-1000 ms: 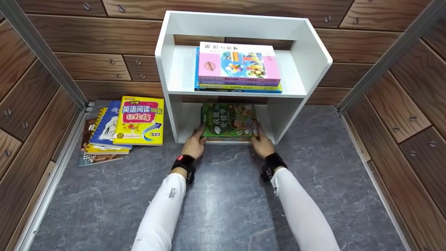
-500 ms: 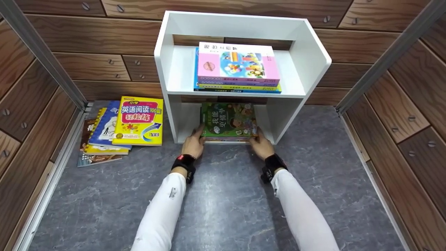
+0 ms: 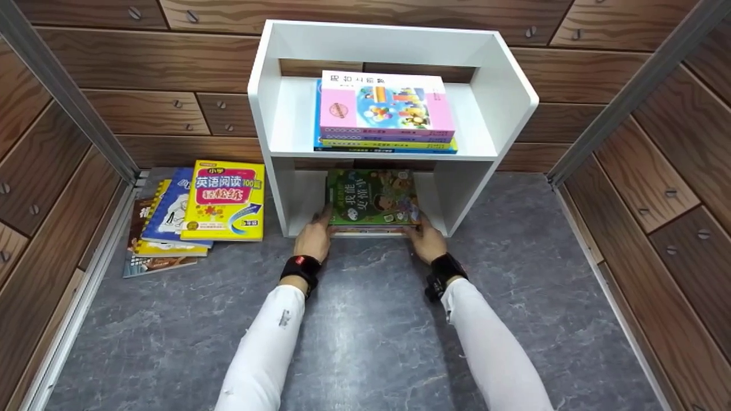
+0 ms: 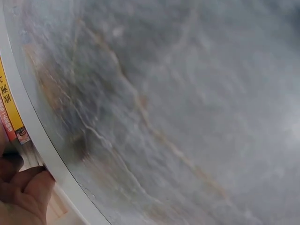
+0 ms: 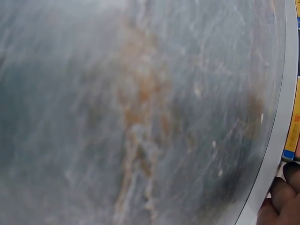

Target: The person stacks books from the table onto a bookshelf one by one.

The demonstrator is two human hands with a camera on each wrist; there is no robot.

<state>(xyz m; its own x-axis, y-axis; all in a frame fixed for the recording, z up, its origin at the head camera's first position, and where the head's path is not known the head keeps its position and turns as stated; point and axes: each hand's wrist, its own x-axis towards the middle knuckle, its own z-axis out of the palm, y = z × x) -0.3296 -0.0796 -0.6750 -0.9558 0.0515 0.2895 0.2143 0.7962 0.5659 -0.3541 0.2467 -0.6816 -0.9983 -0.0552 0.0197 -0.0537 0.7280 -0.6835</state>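
On the lower shelf lies a stack of books topped by a green book [image 3: 374, 197] with a cartoon child on its cover. My left hand [image 3: 312, 240] holds the stack's left front corner, fingers along its side. At the right front corner my right hand [image 3: 428, 242] holds it likewise, thumb against the front. In the left wrist view, curled fingers [image 4: 35, 190] sit by a yellow book spine [image 4: 10, 101] at the shelf edge. The right wrist view has curled fingers [image 5: 283, 199] just below a yellow-and-blue spine [image 5: 293, 126]. Fingertips beyond the stack are hidden.
The white two-tier bookshelf [image 3: 511, 103] stands against the wood-patterned wall. Its upper tier bears several stacked books, with a pink book [image 3: 337, 108] on top. Left of it, on the grey floor [image 3: 365, 319], several books lie fanned under a yellow book [image 3: 191, 222].
My right thumb has slid slightly inward along the front of the stack. The left hand stays at its corner, and the head view has shifted a little.
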